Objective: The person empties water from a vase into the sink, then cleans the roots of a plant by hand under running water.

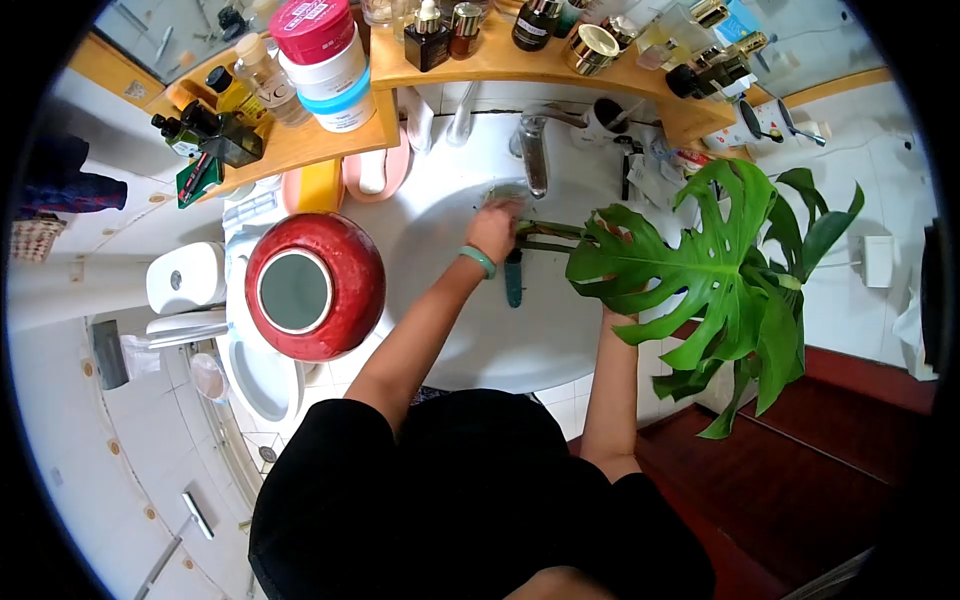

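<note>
A monstera plant [690, 265] with large split green leaves lies sideways over the right of the white washbasin [450, 340], its stems pointing left. My left hand [492, 228], with a green bangle at the wrist, is closed around the stem ends below the metal faucet [534, 160]; its fingertips are blurred. My right hand [617, 312] is mostly covered by the big leaf and supports the plant by its stems. Below the stems, a tool with a teal handle [513, 278] rests in the basin. What lies at its other end is hidden.
A round red pot [340, 260] stands left of the basin with its pale-ringed base toward me. Behind, a wooden shelf [470, 75] carries several bottles and jars. A pink soap dish [377, 175] sits at the basin's back left. Dark red steps [790, 450] lie at lower right.
</note>
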